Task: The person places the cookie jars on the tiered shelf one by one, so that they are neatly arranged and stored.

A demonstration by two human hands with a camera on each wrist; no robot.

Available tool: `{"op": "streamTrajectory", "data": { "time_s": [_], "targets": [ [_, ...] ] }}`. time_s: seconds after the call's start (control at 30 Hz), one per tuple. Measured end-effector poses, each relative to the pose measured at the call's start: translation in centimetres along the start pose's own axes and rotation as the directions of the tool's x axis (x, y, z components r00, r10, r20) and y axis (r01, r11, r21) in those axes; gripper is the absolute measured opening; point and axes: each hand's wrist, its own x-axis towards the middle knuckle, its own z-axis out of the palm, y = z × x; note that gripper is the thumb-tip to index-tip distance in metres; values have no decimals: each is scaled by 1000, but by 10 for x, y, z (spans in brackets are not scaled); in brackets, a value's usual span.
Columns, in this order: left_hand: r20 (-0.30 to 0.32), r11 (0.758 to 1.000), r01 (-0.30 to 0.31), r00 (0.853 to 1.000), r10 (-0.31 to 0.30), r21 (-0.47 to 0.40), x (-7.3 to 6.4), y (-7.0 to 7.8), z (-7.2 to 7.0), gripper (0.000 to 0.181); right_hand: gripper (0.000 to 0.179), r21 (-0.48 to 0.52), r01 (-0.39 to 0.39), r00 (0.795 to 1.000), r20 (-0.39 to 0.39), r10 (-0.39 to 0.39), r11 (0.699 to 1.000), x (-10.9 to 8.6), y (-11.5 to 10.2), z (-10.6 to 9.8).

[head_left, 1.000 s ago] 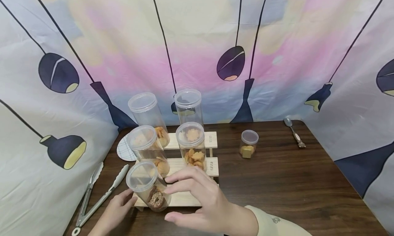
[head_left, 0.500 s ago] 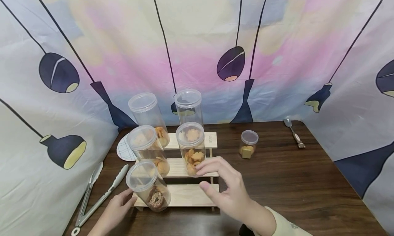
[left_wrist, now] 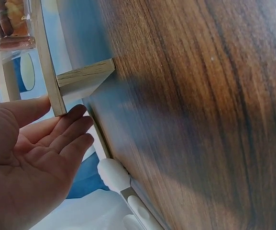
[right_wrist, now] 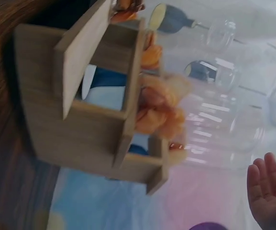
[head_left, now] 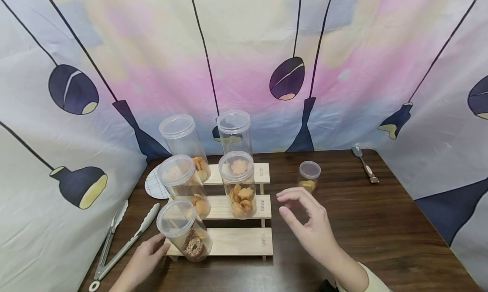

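At the left end of the three-step wooden shelf rack (head_left: 242, 241), my left hand (head_left: 144, 258) holds the lowest board. In the left wrist view, its thumb lies on one face of the board end (left_wrist: 51, 86) and the fingertips are at the other. My right hand (head_left: 312, 228) hovers right of the rack, fingers loosely bent, holding nothing. Just beyond it stands a small lidded jar (head_left: 309, 170) of yellow biscuits, partly hidden by the fingers. A clear jar with ring cookies (head_left: 194, 246) stands on the lowest step, near my left hand.
Two jars of biscuits, one left (head_left: 177, 173) and one right (head_left: 242, 199), stand on the middle step. Two taller jars (head_left: 179, 129) occupy the top step. Tongs (head_left: 126, 245) lie at the left, a checked round mat (head_left: 155, 186) behind them, and a spoon (head_left: 364, 163) at the far right.
My right hand has moved rightward, away from the front cookie jar and past the rack, to near the small jar. The left hand has stayed at the rack's end.
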Motion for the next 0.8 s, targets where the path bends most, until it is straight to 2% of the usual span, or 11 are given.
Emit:
{"op": "streamTrajectory", "data": {
  "time_s": [0.17, 0.3, 0.4, 0.5, 0.63, 0.8],
  "targets": [
    [-19, 1000, -14, 1000, 14, 28, 1, 0, 0, 42, 32, -127, -110, 993, 17, 113, 986, -11, 34, -12],
    [-19, 999, -18, 1000, 19, 35, 1, 1, 0, 43, 39, -258, -195, 979, 5, 203, 946, -14, 56, -23],
    [-21, 999, -8, 1000, 8, 32, 1, 1, 0, 43, 47, -323, -230, 972, -22, 236, 918, -13, 72, -30],
    [-35, 999, -11, 999, 13, 42, 1, 1, 1, 42, 51, -361, -283, 956, -38, 289, 888, -13, 88, -38],
    [-51, 999, -22, 998, 25, 50, 0, 0, 2, 41, 59, -374, -365, 926, -52, 374, 852, -14, 108, -47],
    [-55, 997, -51, 997, 54, 61, 0, 0, 2, 40, 72, -383, -418, 903, -82, 421, 823, -14, 128, -55]
  ]
}}
